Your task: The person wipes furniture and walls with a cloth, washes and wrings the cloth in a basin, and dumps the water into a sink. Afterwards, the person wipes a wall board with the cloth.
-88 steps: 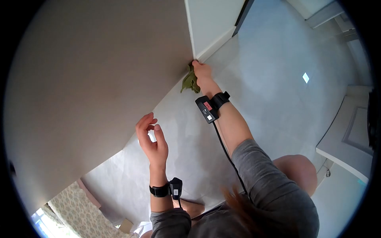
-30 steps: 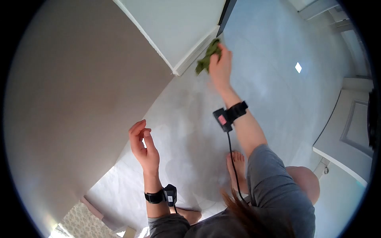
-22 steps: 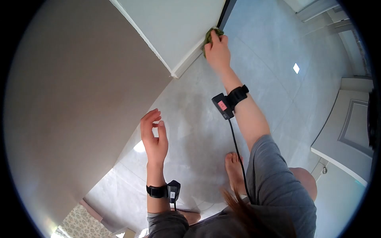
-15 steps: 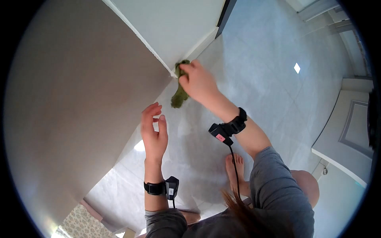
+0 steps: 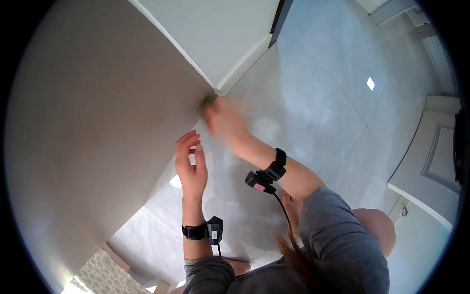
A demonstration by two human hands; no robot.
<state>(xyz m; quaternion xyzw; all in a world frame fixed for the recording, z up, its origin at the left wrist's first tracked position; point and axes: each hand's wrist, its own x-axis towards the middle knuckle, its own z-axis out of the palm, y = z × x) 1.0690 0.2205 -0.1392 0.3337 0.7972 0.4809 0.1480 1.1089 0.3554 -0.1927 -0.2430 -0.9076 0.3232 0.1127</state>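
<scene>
Low at the wall corner, my right hand [image 5: 225, 122] grips a green cloth [image 5: 208, 103]. Motion blurs both, and the hand covers much of the cloth. The cloth appears against the brown wall face [image 5: 112, 112], just left of the white corner edge; whether it presses on the wall I cannot tell. My left hand [image 5: 191, 166] is raised beside the same brown face, holding nothing, its fingers loosely bent and the thumb apart.
Pale tiled floor [image 5: 318, 98] spreads to the right of the corner. A white baseboard [image 5: 247, 61] runs along the white wall to a dark door frame [image 5: 280, 22]. White cabinet doors [image 5: 435, 152] stand at the right. A patterned fabric piece [image 5: 105, 274] is at lower left.
My right hand has moved left and down with the cloth, from the white wall's baseboard around to the brown face. The left hand has hardly moved.
</scene>
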